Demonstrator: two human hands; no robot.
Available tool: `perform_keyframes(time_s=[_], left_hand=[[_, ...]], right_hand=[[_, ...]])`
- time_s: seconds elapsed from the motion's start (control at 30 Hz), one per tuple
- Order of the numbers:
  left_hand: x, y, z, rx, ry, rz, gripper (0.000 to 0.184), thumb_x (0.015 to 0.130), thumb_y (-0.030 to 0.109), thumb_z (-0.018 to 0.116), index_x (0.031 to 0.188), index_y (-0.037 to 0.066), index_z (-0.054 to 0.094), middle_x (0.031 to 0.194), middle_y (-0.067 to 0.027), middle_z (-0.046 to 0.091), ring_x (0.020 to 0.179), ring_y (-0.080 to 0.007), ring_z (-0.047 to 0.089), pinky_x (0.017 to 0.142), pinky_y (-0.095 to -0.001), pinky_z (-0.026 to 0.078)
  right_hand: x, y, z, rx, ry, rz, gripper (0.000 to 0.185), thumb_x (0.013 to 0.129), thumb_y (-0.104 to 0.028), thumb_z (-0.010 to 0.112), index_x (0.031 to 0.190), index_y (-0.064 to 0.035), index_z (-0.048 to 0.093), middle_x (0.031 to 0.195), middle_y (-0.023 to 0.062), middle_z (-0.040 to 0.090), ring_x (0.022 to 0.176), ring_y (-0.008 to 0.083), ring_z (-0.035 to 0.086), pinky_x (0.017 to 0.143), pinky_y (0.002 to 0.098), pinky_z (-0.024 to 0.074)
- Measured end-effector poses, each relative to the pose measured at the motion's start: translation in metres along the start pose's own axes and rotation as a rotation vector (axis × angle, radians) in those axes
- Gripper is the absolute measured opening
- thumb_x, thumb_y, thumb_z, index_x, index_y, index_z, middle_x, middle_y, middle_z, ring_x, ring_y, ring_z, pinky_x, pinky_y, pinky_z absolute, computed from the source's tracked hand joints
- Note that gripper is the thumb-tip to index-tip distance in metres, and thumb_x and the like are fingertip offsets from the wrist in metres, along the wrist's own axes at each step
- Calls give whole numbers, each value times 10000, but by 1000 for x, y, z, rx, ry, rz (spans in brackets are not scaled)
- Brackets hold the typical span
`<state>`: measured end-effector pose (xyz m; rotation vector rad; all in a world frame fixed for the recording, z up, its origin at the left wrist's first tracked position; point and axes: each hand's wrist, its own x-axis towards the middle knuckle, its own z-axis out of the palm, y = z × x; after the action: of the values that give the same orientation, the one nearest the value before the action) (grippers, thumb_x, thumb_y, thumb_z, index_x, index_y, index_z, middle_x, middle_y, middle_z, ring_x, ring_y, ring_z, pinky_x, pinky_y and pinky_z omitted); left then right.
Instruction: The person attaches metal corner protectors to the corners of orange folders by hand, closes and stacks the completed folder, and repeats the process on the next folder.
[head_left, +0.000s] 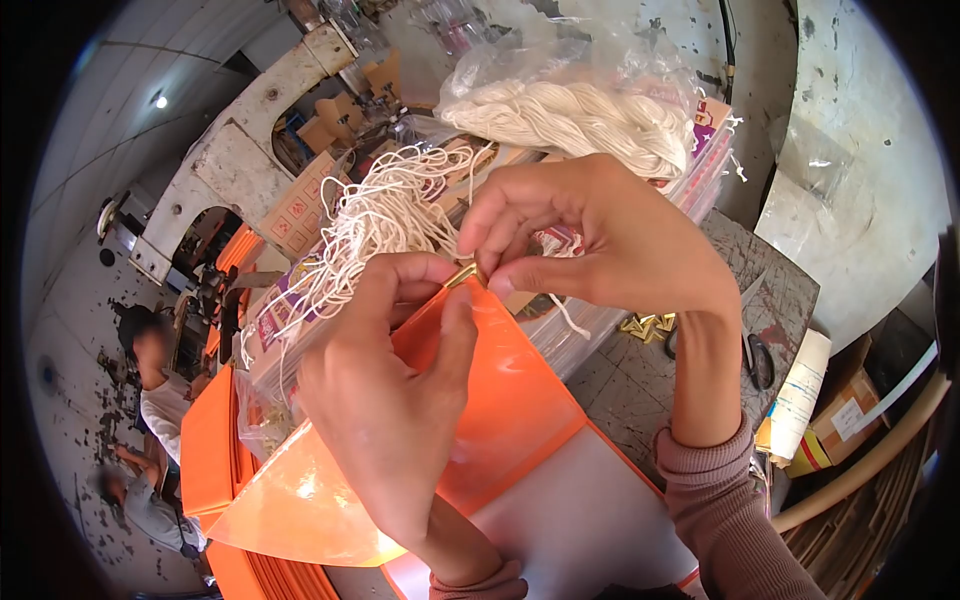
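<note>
An orange plastic sheet (510, 400) with a clear lower part hangs below my hands. My left hand (390, 370) pinches its top corner between thumb and fingers, where a small gold metal clip (461, 274) sits. Just right of the clip is my right hand (600, 235), its thumb and forefinger curled close to the corner; whether they grip anything is too small to tell. Behind my hands lies a loose tangle of white cords (400, 205). Several gold clips (648, 326) rest on the worn table (625, 385) at the right.
A bundle of white cord (590, 115) in clear plastic lies at the back. Black-handled scissors (760, 362) are at the table's right. Orange sheets (210, 440) are stacked at the left, near a large metal machine (235, 150). Two people (165, 400) are at the far left.
</note>
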<state>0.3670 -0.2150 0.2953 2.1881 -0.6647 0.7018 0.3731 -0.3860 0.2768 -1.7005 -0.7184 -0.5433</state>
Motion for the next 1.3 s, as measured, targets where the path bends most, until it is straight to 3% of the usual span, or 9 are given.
perform_keyframes(time_s=[0.2,0.63,0.7,0.73,0.8,0.9,1.03,1.3], left_hand=[[0,3,1,12,9,5,140,700,69,687,793,38,588,693,-79,648,665,-187,663,578,-278,473],[4,-3,-9,20,-54,167,111,706,-29,652,780,-11,571,667,-111,622,590,-203,636,511,-274,455],[5,-8,-9,4,-83,209,128,703,-40,643,810,-4,581,672,-111,613,545,-197,605,494,-281,443],[6,-8,-10,4,-78,210,128,703,-40,643,810,-4,581,672,-111,613,545,-197,605,494,-281,443],[6,-7,-10,52,-93,226,145,702,-44,638,828,3,584,676,-110,602,522,-196,583,483,-285,431],[6,-9,-9,30,-90,244,147,705,-38,639,834,5,583,676,-99,602,527,-195,591,481,-281,434],[6,-6,0,-38,-42,202,142,701,-31,645,817,10,573,678,-89,610,526,-200,595,477,-282,438],[3,4,5,133,5,63,158,695,94,685,778,60,554,699,-46,630,531,-189,599,462,-296,428]], right_hand=[[-1,0,-2,-79,-12,-2,77,711,20,607,784,44,600,643,79,601,556,118,571,488,250,458],[0,-4,-1,-160,1,-7,81,711,-11,619,778,31,634,583,75,582,479,121,550,462,251,433],[1,-10,0,-207,-23,155,147,712,41,660,840,-27,680,729,34,650,686,90,602,590,225,447],[2,-8,1,-209,-26,150,147,712,41,660,840,-27,680,729,34,650,686,90,602,590,225,447],[2,-2,5,-214,44,10,59,696,-9,625,744,24,619,582,87,586,478,121,551,458,248,423],[1,0,3,-122,10,77,63,695,-9,624,745,28,615,591,100,594,490,134,562,461,254,427],[0,-1,3,-86,19,65,77,688,1,615,760,27,622,603,114,602,499,161,568,481,263,437],[-2,-9,-2,-175,-23,62,113,683,-14,591,780,10,643,593,120,597,540,197,577,497,302,426]])
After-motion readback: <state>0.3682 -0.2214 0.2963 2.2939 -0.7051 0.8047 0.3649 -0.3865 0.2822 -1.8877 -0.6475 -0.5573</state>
